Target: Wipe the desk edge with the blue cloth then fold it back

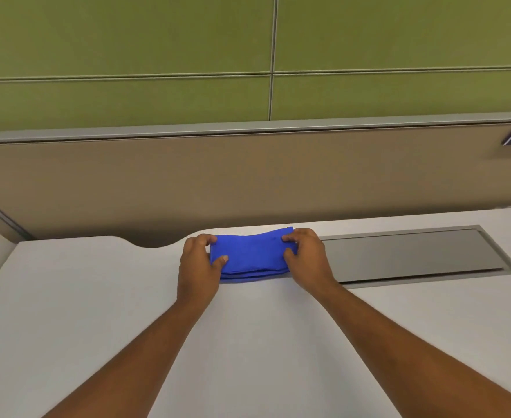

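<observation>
A: Where does the blue cloth (249, 254) lie?

B: Folded in several layers on the white worktop (248, 342), at about twelve o'clock from the person, close to the far edge. The grey cable-tray lid (411, 254) runs off from it toward three o'clock, and the tan partition (248, 182) stands behind.

A: How is it likely to handle?

B: Soft and light, judging by the sag along its top edge. It looks limp, so the layers could slide apart; pinching the short ends through the whole stack seems the safest hold.

A: And the hands?

B: The left hand (200, 262) grips the nine o'clock end, thumb on top, fingers curled round the far corner. The right hand (304, 254) clasps the three o'clock end likewise. Both are partly closed on fabric, neither flat nor clenched.
</observation>
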A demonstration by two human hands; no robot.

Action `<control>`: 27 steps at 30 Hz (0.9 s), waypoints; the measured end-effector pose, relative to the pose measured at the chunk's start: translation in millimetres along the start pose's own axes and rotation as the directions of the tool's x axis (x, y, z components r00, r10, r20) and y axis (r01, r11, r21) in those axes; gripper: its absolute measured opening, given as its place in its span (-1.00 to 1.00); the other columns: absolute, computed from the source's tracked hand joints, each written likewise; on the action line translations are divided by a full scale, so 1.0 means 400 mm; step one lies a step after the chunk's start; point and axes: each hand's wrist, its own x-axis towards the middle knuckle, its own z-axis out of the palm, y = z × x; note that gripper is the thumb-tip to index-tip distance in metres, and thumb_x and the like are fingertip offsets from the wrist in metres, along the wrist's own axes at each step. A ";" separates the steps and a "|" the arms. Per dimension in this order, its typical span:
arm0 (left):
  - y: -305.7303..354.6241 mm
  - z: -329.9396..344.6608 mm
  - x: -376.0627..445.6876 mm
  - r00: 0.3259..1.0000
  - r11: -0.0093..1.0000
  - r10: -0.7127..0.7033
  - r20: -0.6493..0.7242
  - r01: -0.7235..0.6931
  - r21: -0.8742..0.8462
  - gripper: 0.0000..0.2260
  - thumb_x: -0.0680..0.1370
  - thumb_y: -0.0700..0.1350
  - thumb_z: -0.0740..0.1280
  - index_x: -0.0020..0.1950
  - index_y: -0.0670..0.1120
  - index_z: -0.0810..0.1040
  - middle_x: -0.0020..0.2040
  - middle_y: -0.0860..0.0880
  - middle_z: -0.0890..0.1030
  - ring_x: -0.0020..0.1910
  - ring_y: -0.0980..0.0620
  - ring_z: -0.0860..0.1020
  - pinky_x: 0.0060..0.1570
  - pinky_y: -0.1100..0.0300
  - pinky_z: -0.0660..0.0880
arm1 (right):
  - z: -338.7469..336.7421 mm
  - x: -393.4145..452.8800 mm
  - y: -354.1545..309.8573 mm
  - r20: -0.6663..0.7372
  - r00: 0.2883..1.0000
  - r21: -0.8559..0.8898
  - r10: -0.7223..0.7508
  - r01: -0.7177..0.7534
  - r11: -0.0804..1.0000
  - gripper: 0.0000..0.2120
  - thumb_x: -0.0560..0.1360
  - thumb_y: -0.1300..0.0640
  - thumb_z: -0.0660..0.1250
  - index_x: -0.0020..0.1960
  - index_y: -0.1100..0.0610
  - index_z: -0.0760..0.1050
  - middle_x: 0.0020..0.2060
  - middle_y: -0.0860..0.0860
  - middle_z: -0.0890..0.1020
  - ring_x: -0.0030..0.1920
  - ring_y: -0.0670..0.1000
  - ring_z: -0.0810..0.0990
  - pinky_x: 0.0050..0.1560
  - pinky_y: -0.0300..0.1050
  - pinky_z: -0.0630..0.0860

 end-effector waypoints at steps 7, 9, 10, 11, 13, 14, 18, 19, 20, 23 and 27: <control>-0.042 0.021 -0.013 0.941 0.794 0.304 0.151 -0.338 0.505 -0.76 0.60 -0.15 0.47 0.26 -0.17 0.71 0.37 -0.17 0.61 0.35 -0.21 0.56 0.31 -0.10 0.54 | 0.012 -0.013 0.048 0.071 0.990 -0.285 -0.124 0.140 0.948 -0.64 0.64 0.27 0.25 0.42 0.16 0.56 0.57 0.09 0.34 0.52 0.14 0.36 0.53 -0.07 0.32; -0.043 0.031 -0.017 0.901 0.670 0.379 0.212 -0.425 0.609 -0.79 0.55 -0.14 0.52 0.15 -0.16 0.75 0.28 -0.17 0.67 0.23 -0.22 0.64 0.16 -0.10 0.62 | 0.021 -0.017 0.049 0.073 0.965 -0.400 -0.252 0.260 0.879 -0.65 0.59 0.30 0.29 0.33 0.13 0.62 0.49 0.11 0.45 0.44 0.19 0.43 0.46 0.06 0.45; -0.042 0.037 -0.019 0.888 0.628 0.389 0.244 -0.450 0.635 -0.79 0.53 -0.12 0.54 0.14 -0.14 0.75 0.25 -0.15 0.69 0.19 -0.20 0.66 0.10 -0.07 0.64 | 0.028 -0.017 0.049 0.092 0.945 -0.431 -0.314 0.322 0.843 -0.65 0.55 0.34 0.32 0.27 0.13 0.65 0.41 0.12 0.53 0.36 0.21 0.50 0.37 0.11 0.53; -0.043 0.043 -0.018 0.880 0.603 0.394 0.266 -0.466 0.648 -0.77 0.51 -0.11 0.56 0.14 -0.14 0.76 0.22 -0.13 0.70 0.16 -0.18 0.67 0.06 -0.05 0.65 | 0.034 -0.016 0.051 0.111 0.922 -0.450 -0.370 0.378 0.809 -0.66 0.50 0.37 0.34 0.20 0.14 0.68 0.30 0.13 0.61 0.25 0.22 0.57 0.25 0.14 0.60; -0.048 0.057 -0.011 0.874 0.581 0.382 0.300 -0.480 0.657 -0.73 0.49 -0.12 0.58 0.17 -0.15 0.75 0.19 -0.12 0.72 0.13 -0.17 0.70 0.04 -0.03 0.65 | 0.043 -0.011 0.058 0.157 0.893 -0.489 -0.421 0.441 0.753 -0.68 0.44 0.35 0.37 0.14 0.14 0.71 0.12 0.11 0.69 0.09 0.21 0.64 0.08 0.10 0.66; -0.054 0.064 -0.004 0.871 0.575 0.382 0.310 -0.487 0.658 -0.71 0.50 -0.13 0.57 0.21 -0.16 0.74 0.21 -0.14 0.72 0.15 -0.18 0.70 0.08 -0.05 0.65 | 0.041 -0.009 0.057 0.187 0.891 -0.507 -0.413 0.447 0.737 -0.68 0.45 0.33 0.38 0.17 0.14 0.70 0.11 0.11 0.69 0.08 0.21 0.65 0.07 0.08 0.66; -0.056 0.086 0.035 0.870 0.612 0.333 0.364 -0.493 0.618 -0.62 0.74 -0.11 0.23 0.56 -0.13 0.46 0.58 -0.11 0.45 0.54 -0.16 0.45 0.54 -0.07 0.31 | 0.022 0.021 0.050 0.259 0.902 -0.531 -0.344 0.431 0.730 -0.60 0.62 0.27 0.30 0.45 0.13 0.53 0.40 0.12 0.56 0.40 0.19 0.51 0.32 0.06 0.52; -0.049 0.088 0.048 0.868 0.604 0.308 0.389 -0.495 0.625 -0.58 0.77 -0.08 0.11 0.64 -0.10 0.34 0.66 -0.07 0.33 0.62 -0.12 0.32 0.61 -0.04 0.18 | 0.017 0.033 0.047 0.273 0.908 -0.527 -0.319 0.419 0.739 -0.57 0.65 0.25 0.27 0.50 0.11 0.48 0.47 0.09 0.50 0.47 0.16 0.45 0.38 0.04 0.47; -0.041 0.088 0.058 0.866 0.589 0.296 0.403 -0.497 0.637 -0.56 0.79 -0.06 0.03 0.68 -0.08 0.25 0.69 -0.05 0.25 0.66 -0.09 0.24 0.63 -0.01 0.09 | 0.009 0.042 0.040 0.287 0.915 -0.526 -0.284 0.398 0.751 -0.54 0.65 0.25 0.26 0.54 0.09 0.43 0.51 0.06 0.46 0.51 0.12 0.39 0.41 0.03 0.45; -0.027 0.096 0.079 0.863 0.528 0.290 0.414 -0.505 0.683 -0.55 0.79 -0.03 -0.02 0.70 -0.05 0.17 0.72 -0.03 0.18 0.68 -0.07 0.19 0.64 0.00 0.06 | 0.005 0.072 0.039 0.311 0.924 -0.499 -0.224 0.359 0.789 -0.44 0.59 0.26 0.35 0.57 0.05 0.39 0.54 0.02 0.41 0.56 0.08 0.32 0.45 0.06 0.45; -0.026 0.101 0.077 0.873 0.507 0.269 0.406 -0.487 0.711 -0.54 0.79 -0.02 -0.04 0.70 -0.05 0.17 0.72 -0.03 0.18 0.67 -0.06 0.21 0.64 -0.01 0.06 | 0.016 0.090 0.059 0.323 0.924 -0.489 -0.208 0.350 0.799 -0.34 0.49 0.31 0.45 0.56 0.03 0.42 0.55 0.02 0.41 0.57 0.09 0.33 0.45 0.07 0.46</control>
